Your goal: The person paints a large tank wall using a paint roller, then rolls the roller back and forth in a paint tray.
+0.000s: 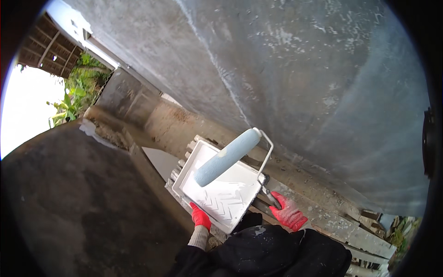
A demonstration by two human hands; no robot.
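My left hand [200,216], in a red-coated glove, is closed on the near left edge of a white paint tray [186,167]. White paint [220,203] coats the tray's floor, spread thick over its ridges. In my right hand [289,212], also red-gloved, is the handle of a paint roller [228,157]. Its pale blue sleeve slants over the tray, with a small whitish patch on it. From the sleeve's far end the wire frame bends back to the handle. Whether the sleeve touches the paint, I cannot tell.
A grey plastered wall [286,69] rises ahead and to the right. At left stands a dark wall [69,198]. Paint-spattered planks [332,219] run beneath the tray toward the lower right, above a dirt-covered strip [170,120]. Green plants [76,94] grow beyond.
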